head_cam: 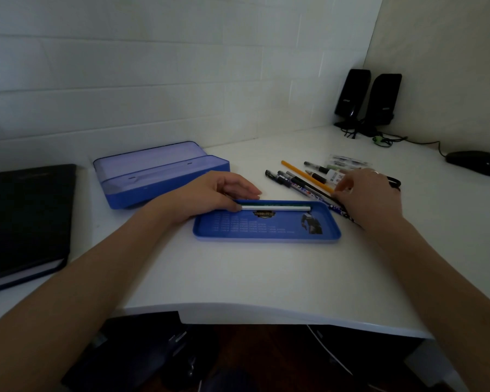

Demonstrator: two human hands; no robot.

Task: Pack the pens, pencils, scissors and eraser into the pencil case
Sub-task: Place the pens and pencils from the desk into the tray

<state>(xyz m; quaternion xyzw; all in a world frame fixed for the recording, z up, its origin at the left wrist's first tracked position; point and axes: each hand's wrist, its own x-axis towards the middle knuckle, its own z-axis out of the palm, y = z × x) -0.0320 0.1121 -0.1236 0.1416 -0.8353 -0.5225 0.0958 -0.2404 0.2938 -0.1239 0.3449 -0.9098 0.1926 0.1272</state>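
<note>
The head camera looks down past two bare forearms onto a white desk (pixel 238 278). Nearest on it lies a shallow blue tray (pixel 266 236), printed inside with rows of text and a dark figure. Along its far inner edge lies a white pencil (pixel 277 208), with a green one just behind it, mostly hidden.

The left hand (pixel 210 193) rests at the tray's left end, its fingers loosely curled and its thumb lying on the end of the white pencil; whether it actually pinches the pencil cannot be told.

The right hand (pixel 371 193) is just beyond the tray's right end, fingers curled down onto a fan of pens (pixel 292 181) and a yellow pencil (pixel 306 176). The fingertips meet around the near ends of these, but which one they hold, if any, is not clear. A black loop (pixel 393 182), perhaps a scissors handle, shows behind the hand. A small white piece (pixel 333 175), possibly the eraser, lies among the pens, and a clear packet (pixel 348 161) lies further back.

Left of the tray, further back, the blue pencil case (pixel 159 182) sits open with its lid (pixel 142 159) tilted back toward the tiled wall (pixel 153 80). A black notebook (pixel 23 216) lies at the left edge. In the far right corner stand two black speakers (pixel 368 97) with cables, and a black mouse (pixel 475 162).
</note>
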